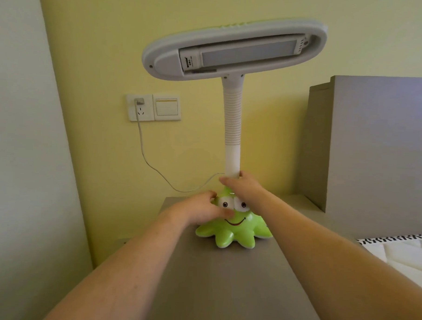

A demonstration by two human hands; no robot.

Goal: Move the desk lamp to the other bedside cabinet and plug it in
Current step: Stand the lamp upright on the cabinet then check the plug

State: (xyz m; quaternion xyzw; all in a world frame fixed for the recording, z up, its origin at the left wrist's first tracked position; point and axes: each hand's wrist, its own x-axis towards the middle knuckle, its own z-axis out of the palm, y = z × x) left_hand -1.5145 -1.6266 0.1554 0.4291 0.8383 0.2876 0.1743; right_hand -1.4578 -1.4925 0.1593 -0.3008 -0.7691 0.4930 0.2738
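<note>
Head view: lamp (233, 127) on cabinet (212, 281) far end, plug (139, 101) in left wall socket (141, 107). Right hand (244, 186) wraps stem base; left hand (203, 210) on green base, closure unclear. Risk: lifting w/ cord attached, yank, top-heavy lamp tips.

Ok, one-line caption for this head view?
Both hands, left hand and right hand, reach the plugged-in green octopus desk lamp on a bedside cabinet.
</note>
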